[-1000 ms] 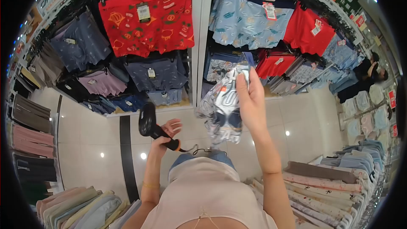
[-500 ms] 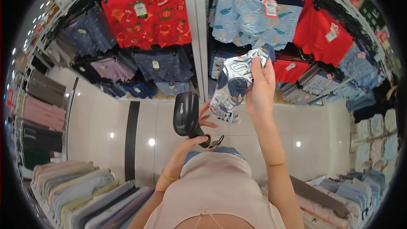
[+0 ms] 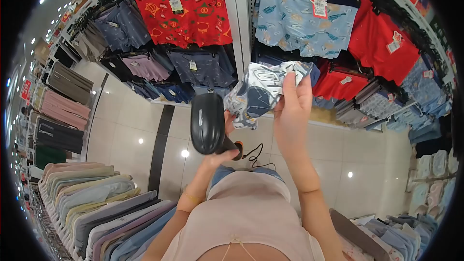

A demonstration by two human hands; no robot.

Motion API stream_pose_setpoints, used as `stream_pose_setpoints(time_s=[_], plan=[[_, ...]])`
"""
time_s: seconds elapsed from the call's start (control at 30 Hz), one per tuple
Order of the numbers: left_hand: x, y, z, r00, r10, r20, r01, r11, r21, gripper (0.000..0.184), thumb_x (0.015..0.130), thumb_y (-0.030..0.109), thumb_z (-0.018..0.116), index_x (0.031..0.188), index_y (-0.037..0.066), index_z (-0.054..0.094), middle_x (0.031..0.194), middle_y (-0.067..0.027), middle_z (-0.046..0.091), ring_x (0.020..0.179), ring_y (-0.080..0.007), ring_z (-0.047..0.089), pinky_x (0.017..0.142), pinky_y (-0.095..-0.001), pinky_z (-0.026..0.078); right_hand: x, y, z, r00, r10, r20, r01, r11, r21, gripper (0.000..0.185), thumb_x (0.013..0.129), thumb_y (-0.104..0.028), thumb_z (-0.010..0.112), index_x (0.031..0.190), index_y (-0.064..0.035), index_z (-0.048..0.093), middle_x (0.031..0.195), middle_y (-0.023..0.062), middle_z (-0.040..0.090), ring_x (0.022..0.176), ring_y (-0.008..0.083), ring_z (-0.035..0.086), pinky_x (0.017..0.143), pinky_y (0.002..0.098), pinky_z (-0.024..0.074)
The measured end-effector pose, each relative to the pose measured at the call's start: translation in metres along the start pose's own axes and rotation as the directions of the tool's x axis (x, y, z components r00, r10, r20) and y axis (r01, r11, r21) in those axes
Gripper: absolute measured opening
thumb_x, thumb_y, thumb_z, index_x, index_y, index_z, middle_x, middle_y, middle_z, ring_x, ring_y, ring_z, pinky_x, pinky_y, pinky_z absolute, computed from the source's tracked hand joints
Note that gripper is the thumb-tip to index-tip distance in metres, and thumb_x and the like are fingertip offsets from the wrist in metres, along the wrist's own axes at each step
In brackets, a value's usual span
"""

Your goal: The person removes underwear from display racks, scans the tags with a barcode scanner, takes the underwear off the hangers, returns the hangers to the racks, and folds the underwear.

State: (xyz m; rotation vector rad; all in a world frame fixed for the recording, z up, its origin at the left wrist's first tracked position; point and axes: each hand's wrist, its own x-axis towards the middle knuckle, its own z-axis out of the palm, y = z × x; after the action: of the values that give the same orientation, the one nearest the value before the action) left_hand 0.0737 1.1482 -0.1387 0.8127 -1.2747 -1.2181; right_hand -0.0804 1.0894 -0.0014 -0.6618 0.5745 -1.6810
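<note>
A black handheld barcode scanner (image 3: 208, 123) is in my left hand (image 3: 218, 158), with the thumb side of the hand around its handle. Other fingers of that hand show behind the scanner, at the lower left edge of a patterned pair of boxer shorts; I cannot tell whether they grip the cloth. My right hand (image 3: 293, 104) pinches these white, grey and navy boxer shorts (image 3: 263, 89) near the top right, thumb in front. The cloth hangs bunched and folded just right of the scanner. A dark cord (image 3: 258, 157) trails from the scanner handle.
Ahead, a wall rack holds red printed shorts (image 3: 186, 17), light blue shorts (image 3: 304, 19) and plain red shorts (image 3: 382, 38), split by a white upright post (image 3: 240, 24). Folded garments on hangers (image 3: 104, 203) stand at lower left. Glossy tiled floor (image 3: 319, 154) lies below.
The shorts have shifted slightly left and spread wider, their lower end drawn up toward my left fingers. The scanner has come up a little and nearer the camera. The view has turned slightly.
</note>
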Motion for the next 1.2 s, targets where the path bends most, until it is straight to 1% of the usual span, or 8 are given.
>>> stream_pose_setpoints(time_s=[0.17,0.37,0.57,0.63,0.83,1.03,1.1,1.2], plan=[[0.001,-0.019,-0.009,0.994,-0.039,-0.098,0.016,0.974,-0.226,0.081,0.047,0.004,0.057,0.126,0.005,0.038,0.134,-0.0151,0.035,0.128,-0.0305,0.028,0.107,-0.0403,0.011,-0.002,0.003,-0.007,0.99,-0.098,0.098,0.107,0.99,-0.087,0.025,0.094,-0.017,0.04,0.114,-0.0042,0.033,0.087,0.0032,0.053,0.066,0.0026,0.049,0.051,0.0176,0.0387],[0.018,0.014,0.003,0.992,0.077,0.102,-0.064,0.991,-0.117,0.073,0.053,0.029,0.064,0.116,-0.005,0.051,0.135,-0.0185,0.03,0.125,-0.0322,0.029,0.105,-0.0417,0.013,-0.006,0.004,0.013,0.975,-0.181,-0.132,0.17,0.981,-0.09,0.023,0.093,-0.015,0.043,0.114,-0.0075,0.039,0.08,-0.0036,0.05,0.057,-0.0021,0.039,0.047,0.0136,0.0311],[0.016,-0.017,-0.029,0.989,-0.006,0.147,0.017,0.997,-0.076,0.089,0.057,0.017,0.067,0.134,0.0,0.027,0.133,-0.0104,0.035,0.128,-0.0232,0.025,0.103,-0.0352,0.017,-0.011,0.019,0.013,0.974,-0.224,0.022,0.224,0.961,-0.161,0.028,0.094,-0.015,0.042,0.12,-0.0068,0.035,0.084,-0.0037,0.05,0.057,-0.0021,0.038,0.046,0.0133,0.0281],[0.003,-0.011,-0.029,0.976,-0.205,-0.071,0.185,0.956,-0.226,0.085,0.056,0.009,0.066,0.133,0.0,0.03,0.132,-0.0102,0.037,0.127,-0.0228,0.028,0.103,-0.0334,0.017,-0.013,0.023,0.023,0.979,-0.206,0.002,0.202,0.962,-0.184,0.031,0.094,-0.015,0.041,0.123,-0.0069,0.034,0.083,-0.0039,0.05,0.056,-0.002,0.037,0.046,0.0135,0.0279],[-0.006,0.03,-0.07,0.974,-0.201,-0.102,0.12,0.846,-0.519,0.059,0.052,0.021,0.057,0.102,-0.009,0.054,0.106,-0.0212,0.055,0.095,-0.0295,0.055,0.085,-0.0374,0.043,0.014,0.076,-0.005,0.992,0.041,-0.122,-0.077,0.949,-0.306,0.025,0.094,-0.018,0.042,0.116,-0.0074,0.041,0.089,-0.0021,0.056,0.068,0.002,0.052,0.055,0.0161,0.0376],[-0.042,0.046,-0.138,0.893,-0.3,-0.335,-0.049,0.676,-0.735,0.054,0.059,0.023,0.049,0.103,-0.006,0.055,0.102,-0.023,0.057,0.096,-0.035,0.056,0.086,-0.0428,0.045,0.009,0.171,0.016,0.955,0.297,-0.015,-0.288,0.913,-0.287,0.021,0.093,-0.021,0.044,0.106,-0.0064,0.05,0.091,-0.0036,0.059,0.078,0.0037,0.053,0.067,0.0205,0.0407],[-0.054,0.055,-0.162,0.888,-0.266,-0.376,-0.121,0.652,-0.749,0.052,0.06,0.022,0.048,0.104,-0.005,0.055,0.108,-0.0241,0.054,0.101,-0.0363,0.054,0.089,-0.0444,0.043,-0.005,0.2,0.039,0.931,0.365,0.009,-0.211,0.559,-0.802,0.025,0.09,-0.013,0.045,0.113,-0.0039,0.045,0.093,0.0065,0.058,0.083,0.0115,0.054,0.072,0.0265,0.0395],[-0.075,0.066,-0.197,0.851,-0.233,-0.471,-0.216,0.662,-0.718,0.052,0.061,0.022,0.049,0.106,-0.004,0.056,0.111,-0.0245,0.053,0.103,-0.037,0.052,0.092,-0.0448,0.041,-0.038,0.231,0.088,0.847,-0.166,0.506,0.521,0.068,-0.851,0.028,0.082,-0.004,0.048,0.11,-0.0052,0.048,0.099,0.0105,0.057,0.093,0.0213,0.054,0.082,0.032,0.0374]])
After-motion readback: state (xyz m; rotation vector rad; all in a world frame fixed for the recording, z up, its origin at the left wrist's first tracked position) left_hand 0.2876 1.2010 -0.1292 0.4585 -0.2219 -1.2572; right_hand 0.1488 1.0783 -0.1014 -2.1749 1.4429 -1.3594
